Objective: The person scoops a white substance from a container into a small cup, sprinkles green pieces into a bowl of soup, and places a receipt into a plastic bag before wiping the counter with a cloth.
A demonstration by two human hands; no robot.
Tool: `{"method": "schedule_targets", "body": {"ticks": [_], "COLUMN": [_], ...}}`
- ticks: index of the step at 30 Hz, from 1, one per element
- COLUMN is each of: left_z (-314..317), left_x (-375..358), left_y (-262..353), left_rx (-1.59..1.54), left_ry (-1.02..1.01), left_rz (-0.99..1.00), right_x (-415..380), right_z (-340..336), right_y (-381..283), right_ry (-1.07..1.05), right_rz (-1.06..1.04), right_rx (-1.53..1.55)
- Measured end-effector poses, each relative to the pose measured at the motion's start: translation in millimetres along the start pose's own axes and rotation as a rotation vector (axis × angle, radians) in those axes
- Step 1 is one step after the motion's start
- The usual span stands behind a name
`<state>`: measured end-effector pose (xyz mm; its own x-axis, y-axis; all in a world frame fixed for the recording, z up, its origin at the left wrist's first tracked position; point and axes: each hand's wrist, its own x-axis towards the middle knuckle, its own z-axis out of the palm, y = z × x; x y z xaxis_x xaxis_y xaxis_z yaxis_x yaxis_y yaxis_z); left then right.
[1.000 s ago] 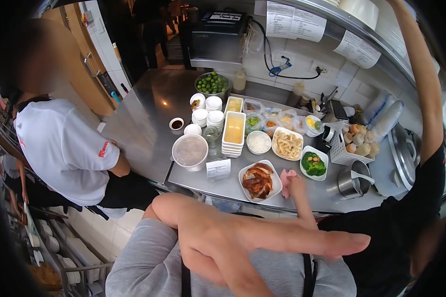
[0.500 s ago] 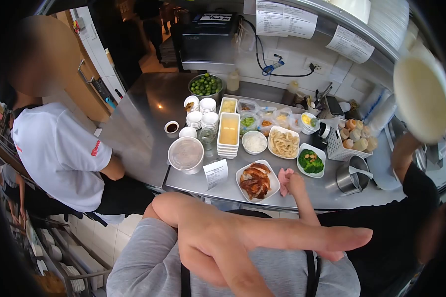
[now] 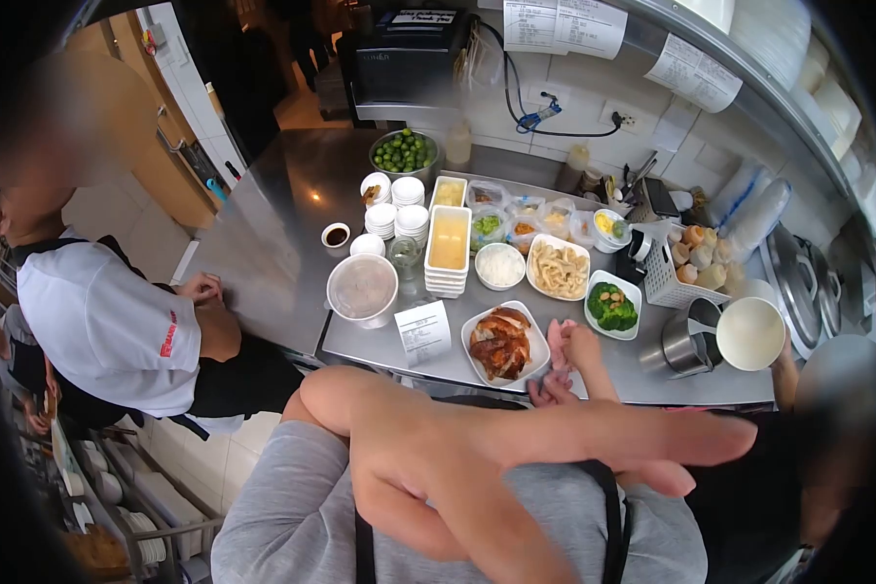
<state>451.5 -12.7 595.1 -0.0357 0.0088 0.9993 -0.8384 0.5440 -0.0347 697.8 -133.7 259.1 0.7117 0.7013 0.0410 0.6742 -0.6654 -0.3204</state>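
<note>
My bare forearms (image 3: 457, 438) are folded across my grey shirt, close to the camera. My hands are mostly tucked out of sight. Beyond them on the steel counter (image 3: 380, 341) stands a white square dish with glazed roast poultry pieces (image 3: 501, 343). Another person's hand (image 3: 581, 346) holds a pink cloth (image 3: 558, 343) at the right side of that dish. More fingers (image 3: 552, 391) show at its lower right rim. On the right, a person's hand (image 3: 784, 375) holds a cream bowl (image 3: 750, 334) beside a metal pitcher (image 3: 691, 339).
A rice bowl (image 3: 501, 266), a dish of pale strips (image 3: 559, 268) and a broccoli dish (image 3: 613, 308) line the counter. Left of them are a lidded tub (image 3: 362, 290), receipt (image 3: 423, 332) and stacked containers (image 3: 446, 277). A person in white (image 3: 117, 321) stands at left.
The cream bowl has come down from the upper right to the counter's right end. Fingers have appeared below the cloth-holding hand. The person at left shifted, and their hand now shows at the counter.
</note>
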Motion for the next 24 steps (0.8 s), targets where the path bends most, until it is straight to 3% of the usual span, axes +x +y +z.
{"method": "schedule_targets", "body": {"ticks": [2,3,5,6,8,9,11,12,14,16,17,18,19,21,24], "left_z": [-6,-3,8,6,-1,1,11,8,-7,1,-8,-24,-32,-33,-34], "left_x": [-2,-2,-3,-3,-1,3,19,17,14,15,17,21,22,17,12], "left_y": [31,17,-21,-7,32,23,-6,4,48,75,82,86,90,95,96], "left_rx": [-0.248,-0.253,-0.007,-0.010,-0.356,-0.367,0.068,0.052,-0.013,0.115,0.107,0.106,0.103,0.125,0.139], "left_ry": [-0.126,-0.122,0.024,0.029,-0.010,-0.005,0.032,0.061,-0.131,0.163,0.169,0.027,-0.117,-0.093,-0.087], "left_rz": [-0.785,-0.787,0.070,0.068,-0.873,-0.877,-0.108,-0.124,-0.726,-0.737,-0.741,-0.756,-0.767,-0.766,-0.771], "right_x": [1,2,-11,-22,-48,-53,-36,-10,59,41,46,45,41,49,49], "right_z": [4,4,10,12,21,25,23,14,-16,-126,-155,-177,-198,-219,-234], "right_y": [5,7,0,-9,-28,-33,-20,-7,25,-52,-59,-73,-83,-80,-89], "right_ry": [0.028,0.058,0.036,-0.002,-0.097,-0.133,-0.158,-0.136,0.013,0.162,0.285,0.210,0.322,0.468,0.509], "right_rz": [-0.008,-0.019,-0.056,-0.081,-0.136,-0.155,-0.136,-0.105,-0.073,-0.114,-0.231,-0.058,-0.151,-0.282,-0.343], "right_rx": [0.030,0.058,0.129,0.164,0.213,0.221,0.205,0.170,0.044,0.016,-0.114,0.210,0.171,-0.039,-0.024]}}
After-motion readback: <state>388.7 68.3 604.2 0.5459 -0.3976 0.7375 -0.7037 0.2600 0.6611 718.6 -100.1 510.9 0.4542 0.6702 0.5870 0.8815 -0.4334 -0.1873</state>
